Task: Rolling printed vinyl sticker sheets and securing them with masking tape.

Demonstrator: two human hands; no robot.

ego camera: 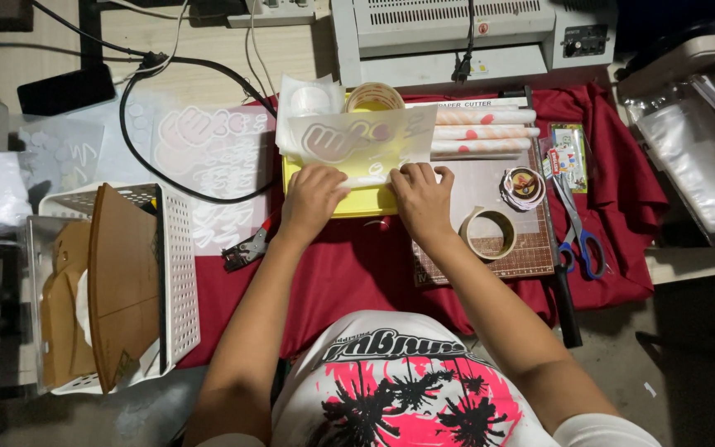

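My left hand and my right hand pinch the near edge of a translucent printed film sheet, lifted off a yellow backing sheet. The film shows pale cartoon shapes and red dots. Both lie on a dark red cloth spread over the worktop. A roll of tape sits just right of my right hand on a brown cutting mat. Another tape roll stands behind the film.
Blue-handled scissors lie at right, a hole punch at left. A white basket with brown card stands at left. A grey laminator is at the back, black cables cross printed sheets, rolled films lie behind the mat.
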